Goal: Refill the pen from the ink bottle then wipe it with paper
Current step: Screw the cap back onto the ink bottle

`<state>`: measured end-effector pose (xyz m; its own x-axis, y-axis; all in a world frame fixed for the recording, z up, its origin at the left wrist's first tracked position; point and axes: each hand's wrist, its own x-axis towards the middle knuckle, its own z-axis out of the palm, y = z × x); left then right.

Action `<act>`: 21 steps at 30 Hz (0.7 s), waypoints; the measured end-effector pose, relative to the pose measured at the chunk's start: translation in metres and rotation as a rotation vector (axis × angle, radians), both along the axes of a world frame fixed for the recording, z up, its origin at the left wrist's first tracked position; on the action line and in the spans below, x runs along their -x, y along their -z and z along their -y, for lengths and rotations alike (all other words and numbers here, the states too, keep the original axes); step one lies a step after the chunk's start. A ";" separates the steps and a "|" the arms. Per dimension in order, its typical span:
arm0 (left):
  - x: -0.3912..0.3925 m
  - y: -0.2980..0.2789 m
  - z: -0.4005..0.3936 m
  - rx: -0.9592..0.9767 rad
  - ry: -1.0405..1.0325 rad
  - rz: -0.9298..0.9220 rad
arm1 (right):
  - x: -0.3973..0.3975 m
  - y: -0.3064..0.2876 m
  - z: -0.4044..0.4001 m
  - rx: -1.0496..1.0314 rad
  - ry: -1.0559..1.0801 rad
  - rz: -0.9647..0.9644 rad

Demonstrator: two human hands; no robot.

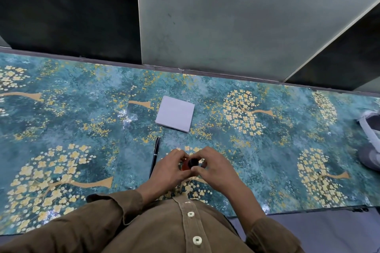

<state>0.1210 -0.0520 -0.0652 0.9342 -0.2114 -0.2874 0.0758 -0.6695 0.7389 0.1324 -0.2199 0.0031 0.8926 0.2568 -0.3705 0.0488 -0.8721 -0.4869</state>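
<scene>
Holding the ink bottle (186, 165) near the table's (277, 150) front edge, middle: my left hand (169, 167) curls round its orange body, my right hand (213, 167) pinches the black cap (194, 162). Probably unscrewing, though fingers hide most of it. Best to keep the bottle upright and planted, twist only the cap, lift slowly. Pen (154, 156) lies capped, black and slim, just left of my left hand. Paper (175, 113), a white folded square, sits farther back, untouched.

Teal tablecloth (82, 109) with golden blossom trees, white paper (175, 113), black pen (154, 156), brown shirt (164, 230)
</scene>
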 end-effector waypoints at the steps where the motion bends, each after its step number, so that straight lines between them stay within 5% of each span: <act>1: -0.001 -0.001 0.000 0.000 0.001 0.002 | -0.001 0.000 -0.001 0.014 0.007 0.009; 6: -0.002 -0.002 -0.001 0.025 0.012 0.001 | -0.001 0.003 -0.005 0.134 0.032 0.070; 15: -0.002 -0.001 -0.001 0.017 0.009 0.005 | 0.000 0.003 0.000 -0.010 -0.037 -0.004; 21: -0.002 -0.001 -0.001 0.033 -0.003 -0.001 | -0.001 0.001 -0.007 0.154 0.011 0.079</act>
<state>0.1228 -0.0515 -0.0639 0.9347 -0.2177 -0.2811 0.0786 -0.6448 0.7603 0.1331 -0.2128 0.0021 0.9229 0.1927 -0.3334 0.0718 -0.9368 -0.3425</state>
